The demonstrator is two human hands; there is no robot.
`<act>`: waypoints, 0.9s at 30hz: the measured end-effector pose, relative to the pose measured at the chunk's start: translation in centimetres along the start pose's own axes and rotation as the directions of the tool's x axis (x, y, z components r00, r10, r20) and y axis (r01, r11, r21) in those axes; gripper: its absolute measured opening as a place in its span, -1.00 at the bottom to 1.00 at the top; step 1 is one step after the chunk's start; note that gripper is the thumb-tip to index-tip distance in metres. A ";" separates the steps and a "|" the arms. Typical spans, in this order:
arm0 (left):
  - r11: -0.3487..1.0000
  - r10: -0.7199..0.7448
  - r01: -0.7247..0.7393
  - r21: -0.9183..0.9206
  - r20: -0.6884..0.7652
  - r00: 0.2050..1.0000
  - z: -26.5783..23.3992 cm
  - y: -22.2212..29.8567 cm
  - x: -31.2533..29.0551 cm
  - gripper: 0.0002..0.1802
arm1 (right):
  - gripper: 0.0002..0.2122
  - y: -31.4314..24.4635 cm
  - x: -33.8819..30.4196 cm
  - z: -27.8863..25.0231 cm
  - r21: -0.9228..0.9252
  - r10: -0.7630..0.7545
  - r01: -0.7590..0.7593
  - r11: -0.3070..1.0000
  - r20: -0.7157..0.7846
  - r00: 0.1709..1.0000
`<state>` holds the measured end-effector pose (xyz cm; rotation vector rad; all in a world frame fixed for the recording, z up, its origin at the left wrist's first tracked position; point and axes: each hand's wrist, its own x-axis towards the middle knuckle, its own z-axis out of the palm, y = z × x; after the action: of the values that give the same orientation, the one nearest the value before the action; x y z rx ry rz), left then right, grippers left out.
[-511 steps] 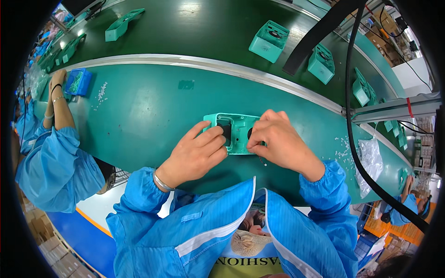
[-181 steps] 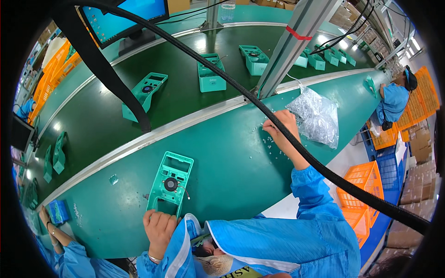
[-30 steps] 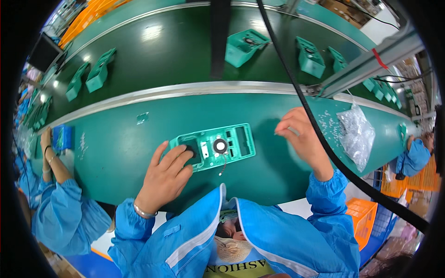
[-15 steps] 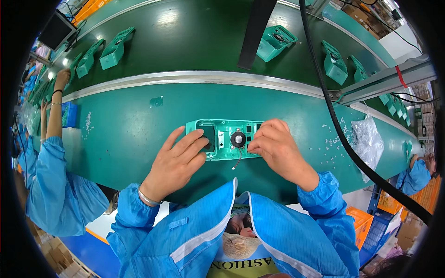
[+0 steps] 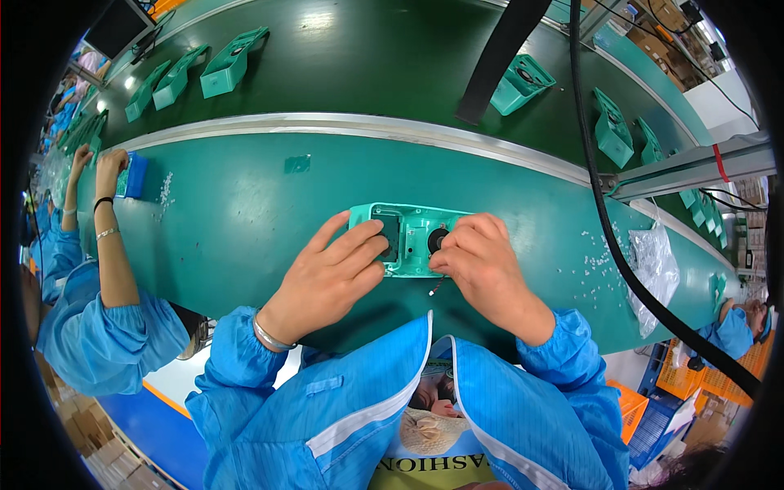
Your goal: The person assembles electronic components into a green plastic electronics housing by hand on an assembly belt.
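Note:
A green plastic housing (image 5: 415, 214) lies open side up on the bench in front of me. My left hand (image 5: 325, 276) grips its left end, fingers over the rim beside a dark rectangular area. Inside, right of the middle, sits a round black speaker (image 5: 436, 238), partly covered by my right hand (image 5: 483, 265). The fingers of that hand are pinched together at the speaker's lower right; what they hold, if anything, is hidden. A short thin cable (image 5: 435, 287) with a small white plug hangs over the housing's near edge.
Beyond a metal rail (image 5: 327, 122), more green housings (image 5: 234, 62) lie on a dark green belt. Small white pieces (image 5: 600, 261) lie scattered near a clear plastic bag (image 5: 653, 269). A black cable (image 5: 596, 180) hangs at the right. Left, a co-worker's arm (image 5: 114, 253) reaches toward a blue bin (image 5: 132, 175).
My right hand has moved left across the housing and now covers part of the speaker. The view has shifted slightly. A co-worker's hand at the left has come back from the belt toward the blue bin.

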<state>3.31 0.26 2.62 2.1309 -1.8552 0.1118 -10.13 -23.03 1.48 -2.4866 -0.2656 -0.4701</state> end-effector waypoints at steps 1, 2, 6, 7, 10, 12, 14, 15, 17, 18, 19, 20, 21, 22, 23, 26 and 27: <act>1.000 0.009 -0.009 0.004 0.001 1.000 0.0 0.0 0.0 -0.91 | -0.90 -0.2 0.0 0.0 0.001 -0.001 0.001 1.000 0.004 1.000; 1.000 0.017 -0.017 0.007 0.003 1.000 0.1 -0.1 0.0 -0.91 | -0.89 -0.3 0.1 0.0 -0.037 -0.017 0.017 0.999 -0.001 1.000; 1.000 0.011 -0.011 0.017 0.008 1.000 0.0 -0.1 -0.2 -0.91 | -0.87 -1.1 0.5 -0.2 -0.116 -0.048 0.046 0.992 -0.012 0.999; 1.000 0.013 -0.013 0.015 0.010 1.000 0.0 -0.1 -0.2 -0.91 | -0.87 -1.2 0.4 -0.1 -0.116 -0.048 0.046 0.992 -0.010 0.999; 1.000 0.017 -0.017 0.012 0.011 1.000 0.1 -0.1 -0.2 -0.91 | -0.87 -1.4 0.1 0.0 -0.151 -0.044 0.041 0.988 -0.016 0.999; 1.000 0.018 -0.018 0.011 0.011 1.000 0.2 -0.1 -0.2 -0.91 | -0.86 -1.9 0.2 0.0 -0.245 -0.074 0.060 0.968 -0.048 0.996; 0.999 0.023 -0.023 0.031 0.007 1.000 0.2 -0.2 -0.3 -0.90 | -0.86 -2.1 0.1 0.2 -0.259 -0.065 0.050 0.965 -0.050 0.997; 0.999 0.024 -0.024 0.028 0.007 1.000 0.3 -0.1 -0.3 -0.90 | -0.85 -2.1 0.0 0.2 -0.273 -0.060 0.043 0.961 -0.052 0.997; 0.999 0.029 -0.029 0.028 -0.009 1.000 0.3 -0.1 -0.4 -0.89 | -0.86 -2.1 0.0 0.2 -0.262 -0.039 0.026 0.965 -0.048 0.998; 0.999 0.029 -0.028 0.028 -0.009 1.000 0.2 -0.1 -0.4 -0.89 | -0.86 -2.1 0.0 0.3 -0.251 -0.020 0.008 0.968 -0.043 0.999; 0.999 0.027 -0.027 0.024 -0.011 1.000 0.2 -0.1 -0.4 -0.89 | -0.86 -1.8 0.0 0.3 -0.251 -0.021 0.010 0.968 -0.044 0.999; 0.999 0.026 -0.025 0.020 -0.013 1.000 0.1 -0.1 -0.4 -0.89 | -0.86 -1.4 0.0 0.4 -0.168 0.015 -0.023 0.985 -0.047 0.999; 0.999 0.025 -0.025 0.021 -0.014 1.000 0.1 0.0 -0.4 -0.89 | -0.86 -1.1 -0.1 0.5 -0.084 0.051 -0.055 0.995 -0.046 0.998; 0.999 0.029 -0.028 0.018 -0.011 1.000 0.0 -0.1 -0.4 -0.89 | -0.86 -0.9 -0.1 0.5 -0.085 0.047 -0.051 0.995 -0.046 0.998; 0.999 0.032 -0.032 0.016 -0.007 0.999 0.0 -0.1 -0.4 -0.89 | -0.86 -0.8 -0.2 0.4 -0.058 0.085 -0.088 0.994 -0.057 0.995; 0.999 0.032 -0.032 0.015 -0.016 0.999 0.1 -0.3 -0.5 -0.90 | -0.85 -0.9 0.2 0.5 -0.034 0.119 -0.121 0.992 -0.053 0.991; 0.999 0.031 -0.031 0.016 -0.015 0.999 0.1 -0.3 -0.5 -0.90 | -0.86 -1.1 0.3 0.5 -0.037 0.118 -0.119 0.992 -0.041 0.992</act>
<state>3.56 0.74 2.37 2.1061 -1.8850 0.1493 -10.00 -21.86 1.76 -2.5116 -0.0935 -0.4774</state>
